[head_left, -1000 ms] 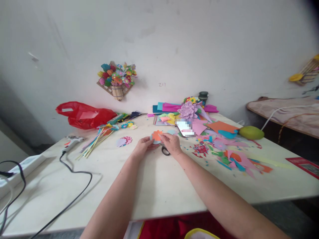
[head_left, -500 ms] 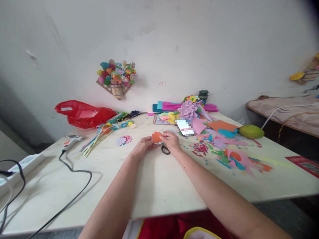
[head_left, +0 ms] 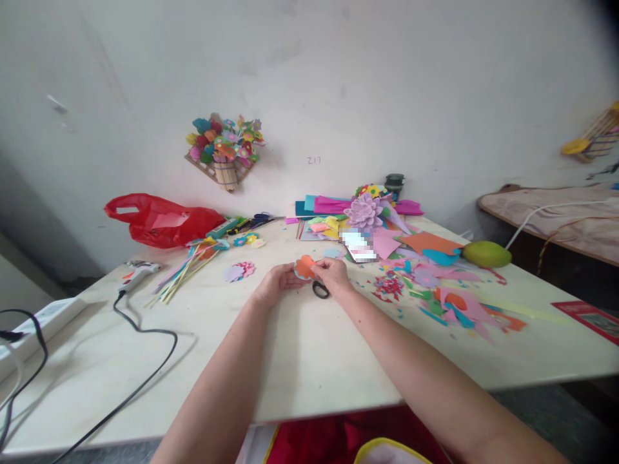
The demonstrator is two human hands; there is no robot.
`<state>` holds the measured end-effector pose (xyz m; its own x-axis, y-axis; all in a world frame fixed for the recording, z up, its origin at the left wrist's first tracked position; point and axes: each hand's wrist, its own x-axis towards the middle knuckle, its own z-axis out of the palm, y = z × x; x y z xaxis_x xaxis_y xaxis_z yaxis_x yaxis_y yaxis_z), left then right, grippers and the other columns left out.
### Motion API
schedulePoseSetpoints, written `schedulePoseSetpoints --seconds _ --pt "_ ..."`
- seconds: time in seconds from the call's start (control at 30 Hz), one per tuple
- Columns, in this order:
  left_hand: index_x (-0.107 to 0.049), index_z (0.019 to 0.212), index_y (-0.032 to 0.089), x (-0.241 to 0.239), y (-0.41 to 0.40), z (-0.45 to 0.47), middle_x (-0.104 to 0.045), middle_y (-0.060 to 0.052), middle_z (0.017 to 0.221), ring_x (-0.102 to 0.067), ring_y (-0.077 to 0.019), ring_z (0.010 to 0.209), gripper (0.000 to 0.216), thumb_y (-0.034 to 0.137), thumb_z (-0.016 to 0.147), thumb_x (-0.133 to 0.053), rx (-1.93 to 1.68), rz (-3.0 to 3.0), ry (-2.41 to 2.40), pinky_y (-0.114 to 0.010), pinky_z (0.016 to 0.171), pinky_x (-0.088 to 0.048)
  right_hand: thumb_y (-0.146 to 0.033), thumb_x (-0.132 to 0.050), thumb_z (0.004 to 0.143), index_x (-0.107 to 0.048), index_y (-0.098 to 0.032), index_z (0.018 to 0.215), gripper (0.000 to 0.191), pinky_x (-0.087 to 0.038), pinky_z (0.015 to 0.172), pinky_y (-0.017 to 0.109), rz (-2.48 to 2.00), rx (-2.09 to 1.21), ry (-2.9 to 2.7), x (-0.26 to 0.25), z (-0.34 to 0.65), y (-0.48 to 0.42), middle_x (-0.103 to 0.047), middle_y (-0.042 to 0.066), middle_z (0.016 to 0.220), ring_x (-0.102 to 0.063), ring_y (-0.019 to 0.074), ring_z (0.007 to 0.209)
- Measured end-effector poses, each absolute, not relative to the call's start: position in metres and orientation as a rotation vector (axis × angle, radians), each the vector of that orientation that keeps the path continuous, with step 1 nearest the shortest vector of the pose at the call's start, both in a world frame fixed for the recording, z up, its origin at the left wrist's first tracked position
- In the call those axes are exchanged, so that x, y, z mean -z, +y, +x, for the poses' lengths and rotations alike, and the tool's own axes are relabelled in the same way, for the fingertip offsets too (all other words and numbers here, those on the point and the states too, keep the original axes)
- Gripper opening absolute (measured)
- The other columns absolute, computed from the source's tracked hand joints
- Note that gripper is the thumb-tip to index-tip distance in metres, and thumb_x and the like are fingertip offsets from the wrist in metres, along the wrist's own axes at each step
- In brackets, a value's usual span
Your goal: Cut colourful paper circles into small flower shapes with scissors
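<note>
Over the middle of the table I hold an orange flower-shaped cutout (head_left: pixel 305 265), with a light blue scalloped edge showing behind it. The thumb and fingers of my right hand (head_left: pixel 333 274) pinch its right side. My left hand (head_left: pixel 277 283) is closed at its left edge, the fingers curled under. Just below my right hand shows a black scissors handle loop (head_left: pixel 320 290); the blades are hidden. A pale blue cutout (head_left: pixel 331 253) lies behind my right hand. Left of my hands rests a small pile of pink and lilac scalloped cutouts (head_left: pixel 239 271).
Felt scraps (head_left: pixel 454 309) and red bits (head_left: pixel 387 287) litter the right side, near a phone (head_left: pixel 356 245) and a green mango-like fruit (head_left: pixel 486 254). At left are a glue gun (head_left: pixel 140 276) with its cord, a power strip (head_left: pixel 43 332), thin strips (head_left: pixel 181 277) and a red bag (head_left: pixel 164 222).
The orange cutout has tilted and separated slightly from the light blue one, which shows more along the left. My left fingers have slid lower, and my right fingers have drawn in closer.
</note>
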<state>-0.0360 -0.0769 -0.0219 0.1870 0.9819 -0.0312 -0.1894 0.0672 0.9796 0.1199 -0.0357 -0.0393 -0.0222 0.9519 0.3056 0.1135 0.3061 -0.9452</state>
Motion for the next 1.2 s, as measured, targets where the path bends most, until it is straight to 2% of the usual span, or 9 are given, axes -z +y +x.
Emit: schedulePoseSetpoints --seconds 0.17,0.47,0.57,0.7,0.8,0.93,1.07,1.2 --pt "-0.065 0.079 0.012 0.026 -0.078 -0.035 -0.071 -0.01 0.082 -0.068 -0.0257 0.08 0.039 0.042 0.057 -0.077 -1.144 1.169 1.063 -0.031 0.071 -0.048 -0.03 -0.063 0.059 -0.055 -0.018 0.05 0.017 -0.042 0.05 0.023 -1.054 -0.868 -1.471 0.038 0.12 -0.038 -0.055 -0.003 0.048 -0.051 0.0125 0.05" --pt "-0.064 0.072 0.014 0.029 -0.076 -0.034 -0.069 -0.006 0.073 -0.068 -0.0249 0.08 0.04 0.045 0.053 -0.08 -1.155 1.182 1.096 -0.028 0.068 -0.048 -0.024 -0.063 0.059 -0.054 -0.018 0.051 0.013 -0.046 0.059 0.025 -1.05 -0.766 -1.551 0.038 0.118 -0.039 -0.061 -0.001 0.057 -0.056 0.0143 0.057" --pt "-0.065 0.075 0.013 0.029 -0.076 -0.035 -0.07 -0.007 0.076 -0.068 -0.0244 0.078 0.04 0.044 0.053 -0.08 -1.161 1.18 1.083 -0.029 0.068 -0.048 -0.02 -0.063 0.059 -0.059 -0.017 0.066 0.009 -0.048 0.062 0.025 -0.992 -0.86 -1.505 0.037 0.117 -0.04 -0.064 0.0 0.065 -0.059 0.0144 0.063" --pt "-0.068 0.081 0.013 0.032 -0.075 -0.036 -0.071 -0.009 0.084 -0.068 -0.0236 0.079 0.041 0.044 0.056 -0.079 -1.168 1.187 1.042 -0.032 0.075 -0.049 -0.027 -0.062 0.064 -0.059 -0.017 0.092 0.03 -0.048 0.052 0.022 -0.927 -1.079 -1.301 0.031 0.121 -0.041 -0.064 0.001 0.072 -0.06 0.0132 0.063" --pt "-0.069 0.086 0.013 0.035 -0.073 -0.037 -0.072 -0.01 0.087 -0.068 -0.0233 0.081 0.042 0.045 0.059 -0.077 -1.173 1.21 0.995 -0.034 0.08 -0.049 -0.036 -0.059 0.069 -0.06 -0.015 0.082 0.026 -0.043 0.043 0.02 -0.912 -1.218 -1.177 0.026 0.126 -0.042 -0.063 0.002 0.069 -0.056 0.0114 0.056" --pt "-0.069 0.088 0.012 0.035 -0.073 -0.037 -0.071 -0.011 0.089 -0.067 -0.0246 0.084 0.045 0.046 0.06 -0.077 -1.17 1.236 0.982 -0.035 0.082 -0.049 -0.042 -0.062 0.066 -0.06 -0.013 0.07 0.029 -0.036 0.037 0.019 -0.901 -1.304 -1.215 0.025 0.129 -0.043 -0.061 0.003 0.065 -0.053 0.011 0.053" --pt "-0.068 0.084 0.012 0.031 -0.077 -0.035 -0.072 -0.01 0.087 -0.067 -0.0243 0.083 0.042 0.046 0.061 -0.076 -1.128 1.277 0.998 -0.034 0.081 -0.049 -0.046 -0.065 0.063 -0.06 -0.014 0.063 0.032 -0.031 0.036 0.019 -0.919 -1.31 -1.383 0.027 0.127 -0.043 -0.052 -0.002 0.051 -0.045 0.0087 0.045" --pt "-0.066 0.082 0.012 0.029 -0.078 -0.033 -0.072 -0.01 0.086 -0.068 -0.024 0.081 0.038 0.044 0.064 -0.075 -1.101 1.279 0.963 -0.034 0.081 -0.049 -0.043 -0.069 0.057 -0.051 -0.016 0.051 0.033 -0.027 0.037 0.02 -0.936 -1.279 -1.419 0.031 0.125 -0.041 -0.044 -0.006 0.041 -0.035 0.0061 0.039"
